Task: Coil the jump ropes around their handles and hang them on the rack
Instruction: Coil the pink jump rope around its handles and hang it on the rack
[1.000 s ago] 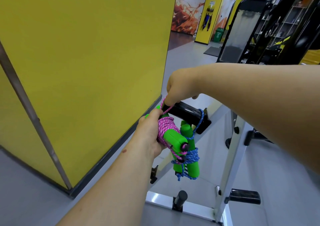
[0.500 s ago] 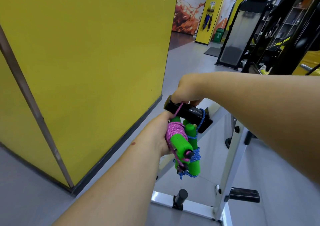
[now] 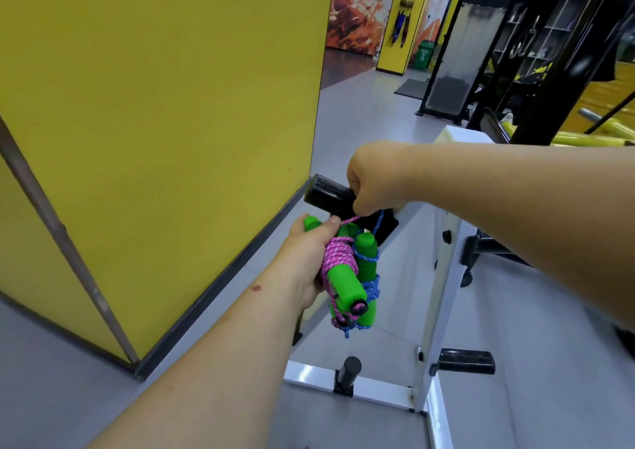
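Here, below the rack's black peg (image 3: 331, 197), my left hand (image 3: 309, 259) clasps the pink-wound rope bundle (image 3: 338, 266), handles upright; my right hand (image 3: 374, 180), nearer the peg, pinches its pink loop (image 3: 350, 221) beside the hung blue bundle (image 3: 369, 276).

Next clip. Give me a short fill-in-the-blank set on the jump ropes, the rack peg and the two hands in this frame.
1. The left hand grips green handles wound with ____ rope.
2. The other bundle, hanging from the black peg, is wound with ____ rope.
3. The right hand rests on the ____ peg.

Missing words: pink; blue; black
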